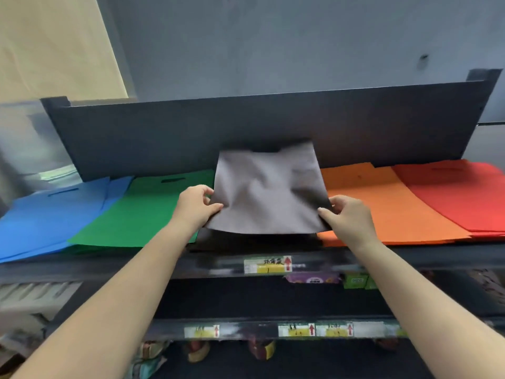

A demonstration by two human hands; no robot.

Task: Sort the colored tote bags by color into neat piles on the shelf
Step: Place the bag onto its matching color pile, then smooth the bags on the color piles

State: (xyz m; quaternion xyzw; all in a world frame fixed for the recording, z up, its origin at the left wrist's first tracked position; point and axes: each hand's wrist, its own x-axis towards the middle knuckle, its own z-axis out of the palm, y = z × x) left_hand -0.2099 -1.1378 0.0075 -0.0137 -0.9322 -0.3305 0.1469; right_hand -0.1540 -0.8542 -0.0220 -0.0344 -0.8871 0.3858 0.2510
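Flat grey fabric tote bag (269, 190) is pinched at its near corners by left hand (195, 206) and right hand (348, 218), frame centre, over dark shelf (410, 254), between green pile (144, 212) and orange pile (382, 206).

Retail shop, stock aisle. Dark metal gondola shelving (273, 265) is running across the view in tiers. Yellow-and-white price labels with red up-arrows (268, 264) are sitting in the front rail of each shelf edge; print mostly blurred. Flat non-woven tote bags are lying in colour piles on the top shelf: blue (49, 214), green (142, 212), orange (382, 203), red (459, 192). Packaged goods (313, 277) are showing on lower tiers, too blurred to identify.
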